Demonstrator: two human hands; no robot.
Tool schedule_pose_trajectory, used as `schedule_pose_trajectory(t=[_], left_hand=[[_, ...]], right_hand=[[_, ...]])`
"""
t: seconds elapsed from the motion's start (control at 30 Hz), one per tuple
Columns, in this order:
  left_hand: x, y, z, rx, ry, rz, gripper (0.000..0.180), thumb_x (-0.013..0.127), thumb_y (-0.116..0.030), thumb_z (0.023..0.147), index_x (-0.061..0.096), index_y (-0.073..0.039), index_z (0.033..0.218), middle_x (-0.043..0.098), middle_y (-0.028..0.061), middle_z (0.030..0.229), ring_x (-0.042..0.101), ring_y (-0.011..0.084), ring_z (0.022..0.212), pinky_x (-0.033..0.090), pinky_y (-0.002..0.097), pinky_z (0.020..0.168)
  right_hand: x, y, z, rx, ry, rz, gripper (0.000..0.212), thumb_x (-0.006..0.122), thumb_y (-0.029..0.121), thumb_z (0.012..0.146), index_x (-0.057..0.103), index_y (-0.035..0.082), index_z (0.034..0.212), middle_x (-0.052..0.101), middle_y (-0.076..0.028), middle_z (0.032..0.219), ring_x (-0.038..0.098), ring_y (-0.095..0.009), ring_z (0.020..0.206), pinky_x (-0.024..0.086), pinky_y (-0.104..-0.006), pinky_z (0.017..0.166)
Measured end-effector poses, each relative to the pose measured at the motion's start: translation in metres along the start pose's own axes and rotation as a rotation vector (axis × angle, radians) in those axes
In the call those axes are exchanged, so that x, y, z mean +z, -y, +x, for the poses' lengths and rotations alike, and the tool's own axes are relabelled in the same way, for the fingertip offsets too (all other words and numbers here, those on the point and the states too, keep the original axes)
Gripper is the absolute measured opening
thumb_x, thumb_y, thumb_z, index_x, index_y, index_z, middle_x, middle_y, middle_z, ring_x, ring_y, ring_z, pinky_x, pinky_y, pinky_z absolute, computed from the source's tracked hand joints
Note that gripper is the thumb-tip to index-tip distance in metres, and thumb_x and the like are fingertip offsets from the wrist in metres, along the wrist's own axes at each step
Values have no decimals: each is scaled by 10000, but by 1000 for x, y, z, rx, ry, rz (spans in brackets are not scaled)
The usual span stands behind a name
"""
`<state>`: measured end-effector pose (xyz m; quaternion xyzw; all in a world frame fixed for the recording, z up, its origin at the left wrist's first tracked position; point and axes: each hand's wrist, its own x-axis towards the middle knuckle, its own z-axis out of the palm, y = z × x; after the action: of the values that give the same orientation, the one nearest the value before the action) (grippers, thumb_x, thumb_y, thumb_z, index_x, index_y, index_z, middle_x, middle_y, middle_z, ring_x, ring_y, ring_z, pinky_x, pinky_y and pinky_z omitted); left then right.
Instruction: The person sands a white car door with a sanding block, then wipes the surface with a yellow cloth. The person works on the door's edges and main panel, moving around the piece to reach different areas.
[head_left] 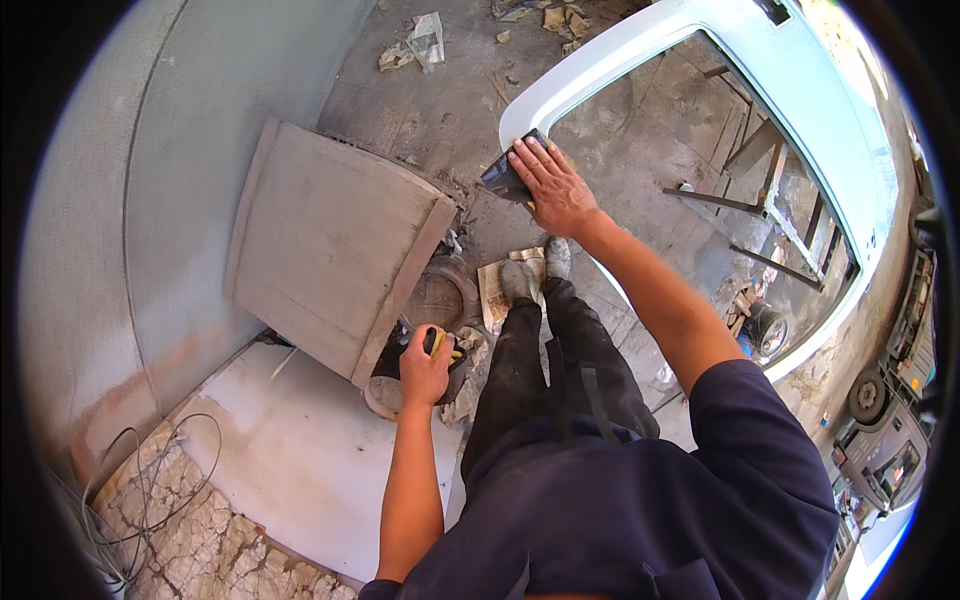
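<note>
My right hand [555, 188] lies with straight fingers over a dark, glossy sheet that looks like sandpaper [505, 180]. It holds the sheet against the rounded corner of a white car door or body panel [540, 105] with a large window opening. Lower and to the left, my left hand [424, 370] is closed around a small yellow and black object [437, 342], mostly hidden by the fingers. That hand is beside the edge of a grey, boxy panel [330, 245], above a dark container [385, 390].
A metal stand [775, 190] shows through the panel's opening. A round, dusty basin-like object [440, 295] is near my feet, which are by some paper [493, 300]. A pale board [290, 430] and loose wires [145, 480] lie at lower left. A grey wall [200, 130] rises at left.
</note>
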<state>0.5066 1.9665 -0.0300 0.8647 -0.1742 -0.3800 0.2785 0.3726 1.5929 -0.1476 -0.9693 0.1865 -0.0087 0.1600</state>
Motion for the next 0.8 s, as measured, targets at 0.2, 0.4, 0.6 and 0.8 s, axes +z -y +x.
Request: schedule_pose_trajectory(t=[0.2,0.4,0.6,0.8], left_hand=[[7,16,-23,-168,-63,-76,324,783,-297,1006,737,-44,1204,817,203,1081,801,400,982,608,453,885],[25,33,-29,-162,-114,-52,319,774,-290,1005,739,-40,1200,815,201,1040,804,378,943,609,447,870],[19,9,-22,-122,-74,-58,289,794,-283,1027,742,-42,1180,810,188,1003,802,347,909,611,439,845],[18,15,-34,-195,-125,-109,279,785,-280,1046,727,-36,1168,789,146,1024,766,273,902,602,409,832]], right_hand=[[-3,1,-198,-84,342,13,921,668,323,968,383,60,1804,286,-119,1917,228,-305,1787,129,-511,1458],[-5,-11,-138,-170,296,0,927,672,282,971,348,44,1808,269,-118,1921,208,-315,1789,131,-511,1465],[0,-28,52,-145,17,-11,847,657,316,1061,347,68,1810,282,-105,1914,214,-283,1782,131,-477,1467],[-12,-18,-151,-166,375,77,908,671,302,997,345,49,1806,269,-121,1920,223,-311,1785,134,-510,1466]])
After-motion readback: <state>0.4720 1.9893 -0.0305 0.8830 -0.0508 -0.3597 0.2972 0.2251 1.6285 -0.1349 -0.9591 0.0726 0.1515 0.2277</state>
